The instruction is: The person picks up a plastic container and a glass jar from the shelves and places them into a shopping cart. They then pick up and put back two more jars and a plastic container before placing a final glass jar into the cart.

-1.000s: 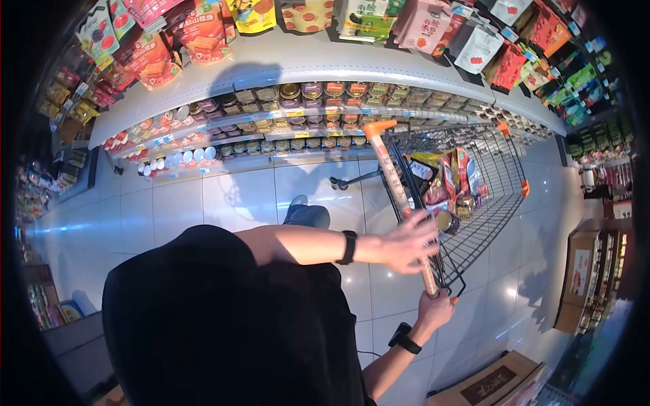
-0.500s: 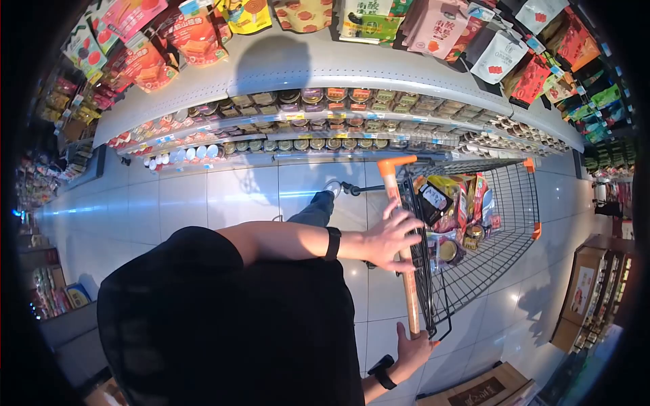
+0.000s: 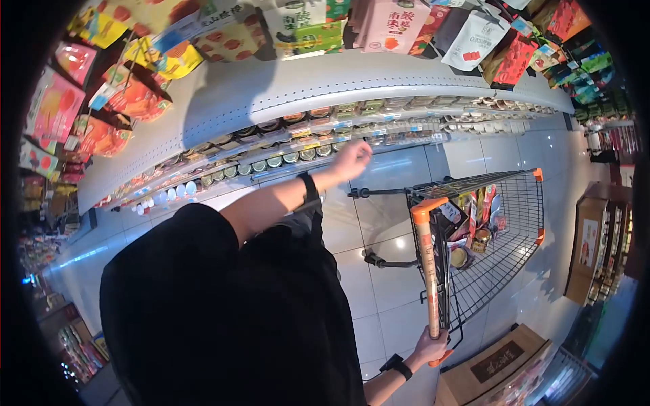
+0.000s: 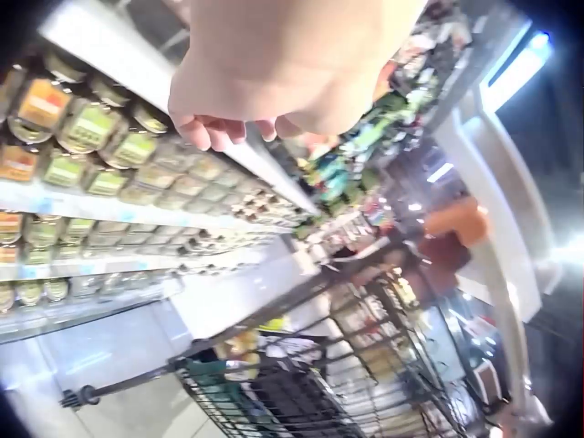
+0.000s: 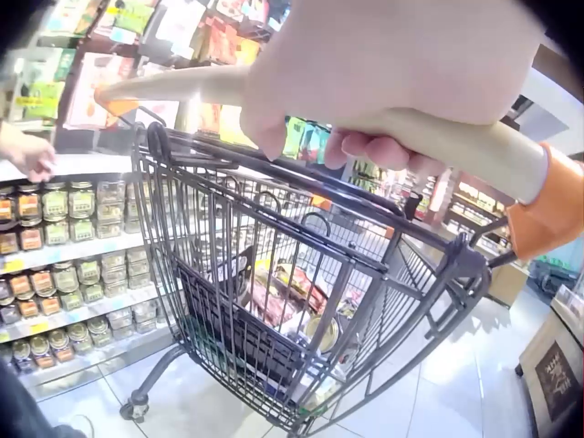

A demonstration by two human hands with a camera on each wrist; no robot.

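My right hand (image 3: 429,346) grips the near end of the shopping cart's handle (image 3: 428,271), close to its orange end piece. In the right wrist view the fingers wrap over the bar, with the fingertips showing beneath. My left hand (image 3: 352,162) is off the handle, in the air in front of the shelves, its fingers loosely curled and holding nothing; the left wrist view shows the fingertips (image 4: 219,135) hanging down. The wire shopping cart (image 3: 497,271) carries several packages, among them a dark pack (image 3: 449,218), bright bags and a round-lidded jar (image 3: 460,257).
Shelves of jars (image 5: 68,265) run along the far side, below a white ledge (image 3: 291,74) with hanging snack bags (image 3: 393,27). At the lower right stands a brown display stand (image 3: 491,365); another display (image 3: 586,250) is farther right. Tiled floor (image 3: 379,318) lies between.
My left hand has let go of the handle and moved left and up, toward the shelves. My right hand stays on the handle. The view has swung, and the cart sits farther right.
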